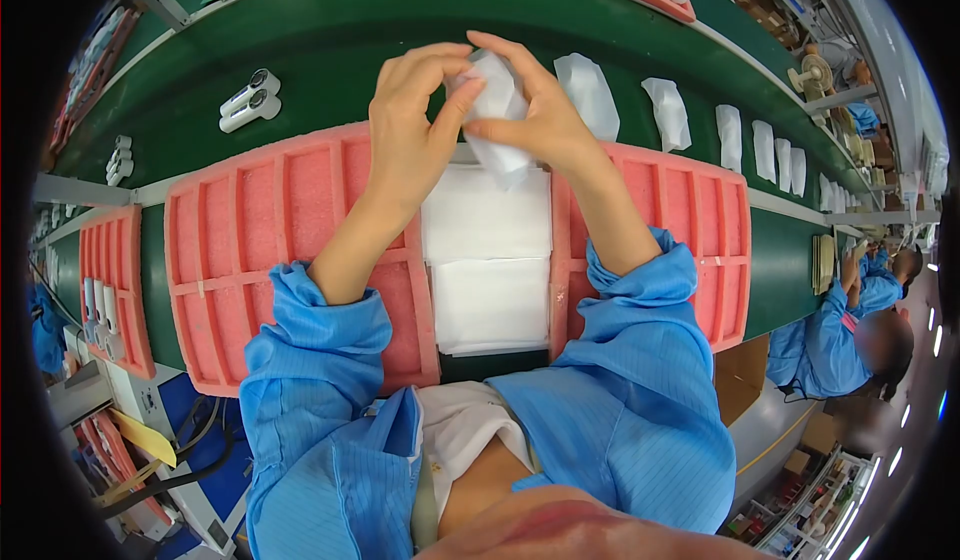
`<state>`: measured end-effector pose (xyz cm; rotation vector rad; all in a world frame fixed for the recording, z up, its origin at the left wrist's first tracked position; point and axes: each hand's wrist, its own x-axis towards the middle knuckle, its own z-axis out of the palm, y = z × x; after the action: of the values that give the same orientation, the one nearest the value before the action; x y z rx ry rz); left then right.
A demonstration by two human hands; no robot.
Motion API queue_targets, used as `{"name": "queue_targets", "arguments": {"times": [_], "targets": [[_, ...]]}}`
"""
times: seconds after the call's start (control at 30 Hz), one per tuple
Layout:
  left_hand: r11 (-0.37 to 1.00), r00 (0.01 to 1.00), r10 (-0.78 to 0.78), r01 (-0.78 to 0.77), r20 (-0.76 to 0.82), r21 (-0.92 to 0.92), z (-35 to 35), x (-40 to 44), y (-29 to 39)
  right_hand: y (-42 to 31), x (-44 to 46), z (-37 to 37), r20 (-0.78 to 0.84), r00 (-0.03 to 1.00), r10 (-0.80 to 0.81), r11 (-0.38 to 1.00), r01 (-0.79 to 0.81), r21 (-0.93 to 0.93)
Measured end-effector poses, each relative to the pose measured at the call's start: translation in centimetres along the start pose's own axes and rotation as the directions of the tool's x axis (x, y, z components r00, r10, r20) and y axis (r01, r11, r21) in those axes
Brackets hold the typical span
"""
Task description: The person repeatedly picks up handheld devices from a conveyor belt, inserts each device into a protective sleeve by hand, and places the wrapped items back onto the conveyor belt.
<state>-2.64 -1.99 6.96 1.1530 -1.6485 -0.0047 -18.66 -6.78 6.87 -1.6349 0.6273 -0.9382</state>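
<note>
Above the near edge of the green belt, both of my hands are on a white translucent bag (503, 110), which bulges around something I cannot make out. My left hand (410, 110) touches the bag's upper left side with curled fingertips and thumb. From the other side, my right hand (545, 120) grips it between thumb and fingers. Below lie two stacks of flat white bags (488, 222) between two pink foam trays. To the left on the belt rest white cylindrical devices (250, 102) with dark round ends.
Compartmented pink foam trays (275, 195) flank the bags; the right tray (720, 215) lies under my sleeve. Several white bagged items (667, 115) line the belt to the right. A smaller pink tray (112, 285) holds white parts at far left. A co-worker in blue (830, 350) sits at right.
</note>
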Motion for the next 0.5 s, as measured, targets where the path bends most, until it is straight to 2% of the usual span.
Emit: {"name": "queue_targets", "arguments": {"times": [0.07, 0.1, 0.13, 0.17, 0.2, 0.27, 0.3, 0.37, 0.4, 0.43, 0.5], "targets": [[0.999, 0.994, -0.031, 0.030, -0.107, -0.011, 0.9, -0.2, 0.8, 0.8, 0.7, -0.8, -0.067, 0.993, 0.098, 0.995, -0.098, 0.006], [0.999, 0.986, -0.047, 0.045, -0.161, -0.016, 1.3, -0.4, 1.2, 3.7, 1.7, -1.9, -0.146, 0.989, 0.011, 0.994, -0.027, -0.105], [1.000, 0.998, 0.008, -0.008, -0.056, -0.002, 2.0, -1.2, 0.9, 5.6, 2.4, -2.5, -0.201, 0.979, 0.008, 0.972, -0.055, -0.227], [0.998, 0.993, -0.017, 0.024, 0.118, -0.057, 2.7, -2.4, 0.8, 7.1, 3.0, -3.1, -0.255, 0.967, -0.002, 0.935, -0.089, -0.342], [0.993, 0.957, -0.031, 0.063, 0.289, -0.104, 3.4, -3.8, 0.8, 8.5, 3.4, -3.5, -0.306, 0.952, -0.020, 0.884, -0.126, -0.450], [0.986, 0.874, -0.068, 0.133, 0.481, -0.104, 4.5, -5.9, 1.7, 13.0, 3.5, -4.5, -0.281, 0.954, -0.106, 0.719, -0.122, -0.684], [0.991, 0.835, -0.070, 0.120, 0.546, -0.057, 5.0, -6.8, 1.9, 14.1, 3.6, -4.6, -0.257, 0.955, -0.146, 0.618, -0.115, -0.778], [0.995, 0.743, -0.099, 0.092, 0.662, 0.046, 5.5, -8.2, 1.8, 12.8, 3.8, -4.4, -0.234, 0.918, -0.319, 0.536, -0.028, -0.844], [0.996, 0.745, -0.090, 0.065, 0.661, 0.062, 5.8, -8.6, 1.8, 12.0, 3.9, -3.8, -0.213, 0.891, -0.401, 0.492, 0.013, -0.871], [0.996, 0.748, -0.083, 0.040, 0.658, 0.080, 6.0, -8.9, 1.8, 10.2, 3.8, -2.5, -0.249, 0.879, -0.408, 0.529, 0.006, -0.848], [0.994, 0.749, -0.090, 0.029, 0.657, 0.103, 6.7, -9.0, 1.3, 7.0, 4.2, 0.7, -0.112, 0.916, -0.385, 0.622, 0.168, -0.765]]}}
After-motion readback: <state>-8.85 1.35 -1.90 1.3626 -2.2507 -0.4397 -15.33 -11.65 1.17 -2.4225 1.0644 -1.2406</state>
